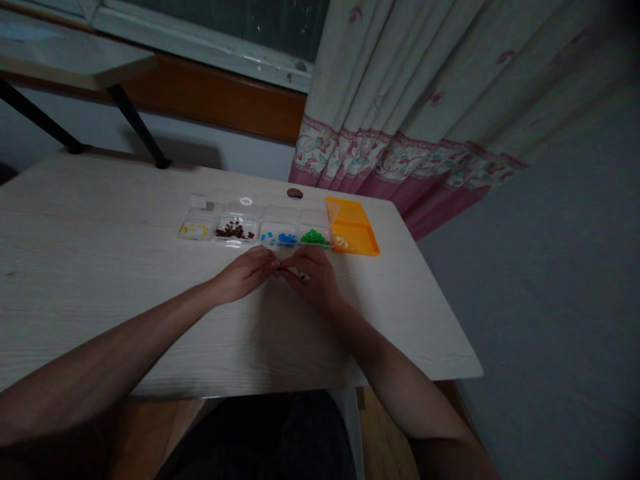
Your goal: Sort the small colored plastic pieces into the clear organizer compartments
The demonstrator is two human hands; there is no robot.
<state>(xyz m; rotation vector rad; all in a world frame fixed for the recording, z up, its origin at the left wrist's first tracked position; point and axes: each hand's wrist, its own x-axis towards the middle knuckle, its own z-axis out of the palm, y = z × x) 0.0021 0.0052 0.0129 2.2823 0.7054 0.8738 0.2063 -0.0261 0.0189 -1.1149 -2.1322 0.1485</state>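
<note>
My left hand point(249, 273) and my right hand point(313, 275) meet fingertip to fingertip above the table, in front of the clear boxes. Both are closed in a pinch at the meeting point; whatever lies between the fingers is too small to make out. Just beyond them stand clear plastic boxes with lids up. From left to right they hold yellow pieces point(195, 230), dark brown pieces point(234, 230), blue pieces point(286, 239) and green pieces point(315, 237). Pale pieces point(341, 243) lie at the left of an open orange box point(359, 239).
A light wooden table point(100, 267) spreads beneath everything. A small round brown object point(295, 193) sits near its back edge. At the back left, a raised shelf point(75, 57) stands on black legs point(137, 123). A floral curtain point(380, 147) hangs behind, beside the wall point(540, 267).
</note>
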